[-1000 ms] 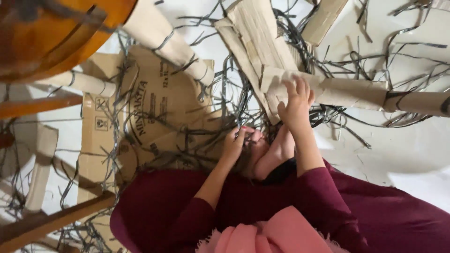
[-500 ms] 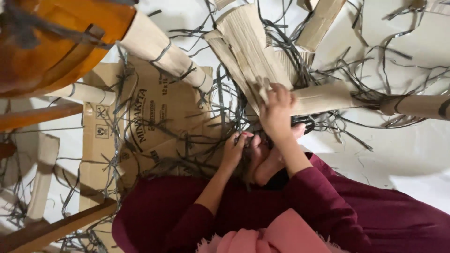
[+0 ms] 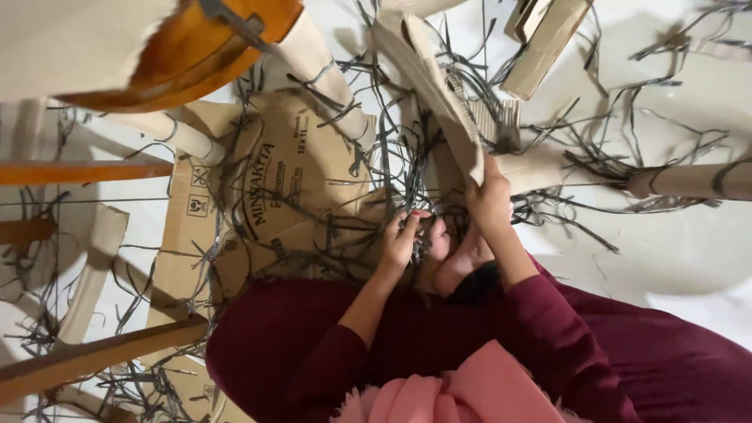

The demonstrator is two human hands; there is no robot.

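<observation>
Overhead, right hand [image 3: 489,200] gripping cardboard strip [image 3: 427,86].

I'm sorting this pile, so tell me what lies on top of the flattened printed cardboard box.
Thin dark strips lie tangled across the flattened cardboard box. A cardboard tube crosses its upper edge. The left hand grips strips at its right side. Its lower part is hidden under the maroon garment.

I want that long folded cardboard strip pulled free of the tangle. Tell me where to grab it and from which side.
Grip the cardboard strip at its near, lower end, where the right hand already pinches it. Come from the right, where the floor looks less cluttered. The dark plastic straps crowd its left edge and upper half, so a higher grip would probably snag. The left hand is in the straps.
</observation>
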